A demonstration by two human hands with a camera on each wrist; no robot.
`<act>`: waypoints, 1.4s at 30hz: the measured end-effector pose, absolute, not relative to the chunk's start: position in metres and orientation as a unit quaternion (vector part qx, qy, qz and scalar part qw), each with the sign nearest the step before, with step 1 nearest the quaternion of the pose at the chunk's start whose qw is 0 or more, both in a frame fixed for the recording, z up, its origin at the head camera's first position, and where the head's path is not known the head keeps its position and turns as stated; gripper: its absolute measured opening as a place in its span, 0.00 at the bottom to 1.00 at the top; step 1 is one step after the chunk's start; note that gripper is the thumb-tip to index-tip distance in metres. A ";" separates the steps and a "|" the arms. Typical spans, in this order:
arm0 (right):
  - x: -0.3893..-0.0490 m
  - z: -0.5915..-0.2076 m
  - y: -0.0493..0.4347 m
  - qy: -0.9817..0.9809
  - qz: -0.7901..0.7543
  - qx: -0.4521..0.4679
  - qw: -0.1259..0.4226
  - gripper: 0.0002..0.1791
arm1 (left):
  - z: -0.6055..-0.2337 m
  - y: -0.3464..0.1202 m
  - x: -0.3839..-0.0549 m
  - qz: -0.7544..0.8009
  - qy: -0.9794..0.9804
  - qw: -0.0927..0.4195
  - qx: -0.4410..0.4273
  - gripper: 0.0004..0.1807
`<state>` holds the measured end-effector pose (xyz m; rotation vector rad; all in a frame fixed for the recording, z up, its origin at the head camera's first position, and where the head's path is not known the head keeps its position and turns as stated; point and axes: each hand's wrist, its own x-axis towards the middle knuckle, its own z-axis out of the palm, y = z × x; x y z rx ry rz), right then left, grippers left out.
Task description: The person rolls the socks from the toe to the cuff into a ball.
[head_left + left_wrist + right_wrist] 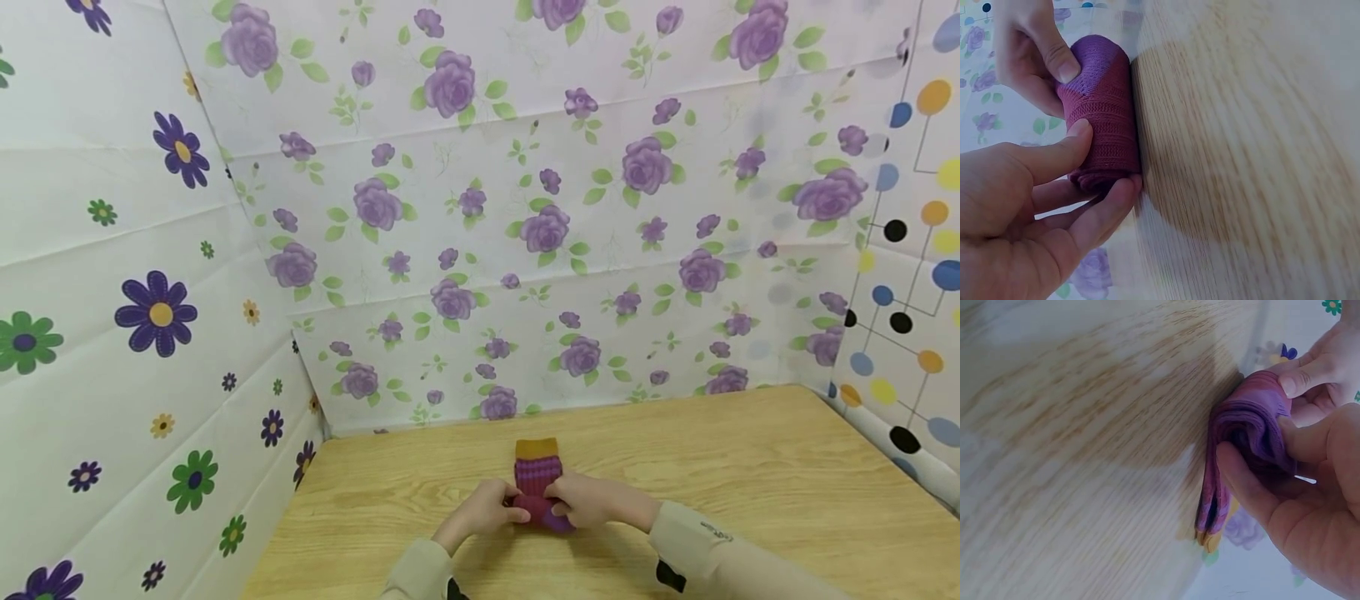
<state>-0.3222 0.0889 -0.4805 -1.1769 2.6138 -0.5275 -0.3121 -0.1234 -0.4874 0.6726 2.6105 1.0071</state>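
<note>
A pair of maroon and purple knit socks (pixel 537 483) lies on the wooden table, its near part rolled up and its mustard cuff flat toward the back wall. My left hand (pixel 485 507) grips the left end of the roll, thumb on the near side, as the left wrist view shows on the rolled socks (pixel 1107 119). At the other end my right hand (pixel 588 500) pinches the purple part. In the right wrist view the layered spiral of the socks (pixel 1254 425) shows between the thumb and a finger of the right hand (pixel 1310 481).
The wooden table (pixel 750 467) stretches out on both sides of the hands. Behind it hangs a sheet with purple roses (pixel 450 300). A sheet with daisies (pixel 157 315) closes the left side, and a dotted sheet (pixel 900 322) stands on the right.
</note>
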 end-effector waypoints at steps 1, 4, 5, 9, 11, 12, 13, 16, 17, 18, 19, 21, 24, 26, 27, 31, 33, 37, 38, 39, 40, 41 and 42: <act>-0.323 -0.482 0.089 0.892 -0.182 -0.399 0.112 0.07 | -0.488 -0.123 -0.312 0.346 0.900 0.131 0.228 0.06; -0.324 -0.484 0.089 0.895 -0.184 -0.393 0.106 0.07 | -0.489 -0.123 -0.313 0.348 0.903 0.130 0.218 0.08; -0.324 -0.485 0.089 0.896 -0.184 -0.392 0.103 0.07 | -0.489 -0.122 -0.313 0.347 0.904 0.128 0.213 0.10; -0.325 -0.488 0.088 0.900 -0.178 -0.387 0.097 0.07 | -0.490 -0.122 -0.314 0.350 0.908 0.114 0.199 0.17; -0.326 -0.488 0.088 0.902 -0.173 -0.385 0.094 0.07 | -0.491 -0.122 -0.314 0.361 0.906 0.100 0.196 0.18; -0.326 -0.489 0.088 0.902 -0.171 -0.384 0.092 0.07 | -0.491 -0.122 -0.314 0.367 0.904 0.091 0.200 0.18; -0.326 -0.489 0.088 0.903 -0.169 -0.385 0.089 0.07 | -0.492 -0.122 -0.314 0.370 0.903 0.079 0.204 0.16; -0.328 -0.490 0.088 0.902 -0.167 -0.390 0.080 0.07 | -0.494 -0.121 -0.315 0.380 0.895 0.051 0.227 0.13; -0.328 -0.490 0.088 0.902 -0.168 -0.390 0.080 0.07 | -0.494 -0.120 -0.315 0.378 0.894 0.044 0.235 0.13; -0.329 -0.491 0.088 0.902 -0.169 -0.388 0.081 0.07 | -0.494 -0.119 -0.315 0.372 0.896 0.039 0.241 0.12; -0.329 -0.491 0.088 0.904 -0.168 -0.386 0.082 0.07 | -0.494 -0.118 -0.315 0.365 0.898 0.036 0.244 0.12; -0.330 -0.490 0.087 0.908 -0.171 -0.371 0.095 0.08 | -0.491 -0.116 -0.314 0.352 0.901 0.035 0.252 0.13; -0.330 -0.487 0.086 0.915 -0.177 -0.346 0.112 0.09 | -0.488 -0.112 -0.314 0.317 0.912 0.027 0.261 0.16; -0.330 -0.485 0.086 0.918 -0.181 -0.331 0.122 0.09 | -0.486 -0.109 -0.314 0.296 0.918 0.022 0.265 0.18; -0.330 -0.484 0.085 0.918 -0.185 -0.326 0.128 0.10 | -0.486 -0.108 -0.314 0.287 0.920 0.017 0.266 0.19; -0.332 -0.485 0.085 0.918 -0.189 -0.319 0.137 0.10 | -0.488 -0.105 -0.315 0.272 0.926 0.009 0.262 0.20; -0.333 -0.485 0.085 0.917 -0.200 -0.314 0.144 0.10 | -0.488 -0.105 -0.315 0.271 0.926 0.006 0.262 0.20; -0.332 -0.487 0.085 0.915 -0.219 -0.313 0.129 0.10 | -0.487 -0.104 -0.316 0.266 0.925 0.004 0.270 0.17; -0.331 -0.487 0.085 0.915 -0.218 -0.320 0.112 0.09 | -0.487 -0.104 -0.316 0.264 0.925 0.004 0.272 0.17; -0.330 -0.488 0.085 0.916 -0.214 -0.328 0.090 0.08 | -0.487 -0.104 -0.316 0.263 0.925 0.004 0.273 0.16; -0.328 -0.488 0.086 0.916 -0.209 -0.338 0.062 0.07 | -0.487 -0.104 -0.317 0.265 0.925 0.009 0.272 0.15; -0.326 -0.488 0.086 0.915 -0.199 -0.349 0.029 0.06 | -0.487 -0.103 -0.318 0.267 0.925 0.012 0.272 0.15; -0.324 -0.488 0.087 0.914 -0.189 -0.359 -0.006 0.05 | -0.487 -0.103 -0.319 0.268 0.925 0.017 0.270 0.14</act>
